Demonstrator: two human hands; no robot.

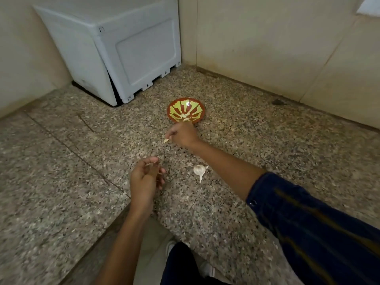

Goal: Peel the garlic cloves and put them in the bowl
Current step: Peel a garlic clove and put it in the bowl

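On the speckled granite counter [236, 140], the outstretched right hand [182, 134] pinches a smooth clove [166, 141] near the glossy patterned bowl [186, 110]; the left hand [145, 177] pinches papery skin [153, 161].

Speckled granite counter [236, 140] under bowl [186, 110], garlic bulb [199, 170], white appliance [115, 48].

speckled granite counter [61, 161], beige walls [267, 38], white appliance [115, 48] in corner.

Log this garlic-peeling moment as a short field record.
surface: speckled granite counter
bowl: red and yellow patterned bowl, peeled cloves inside
right hand: right hand pinches a pale garlic clove just short of the bowl
left hand: left hand, fingers curled round what looks like papery skin
remaining: white garlic bulb lying on the counter
background: white box-shaped appliance in the corner
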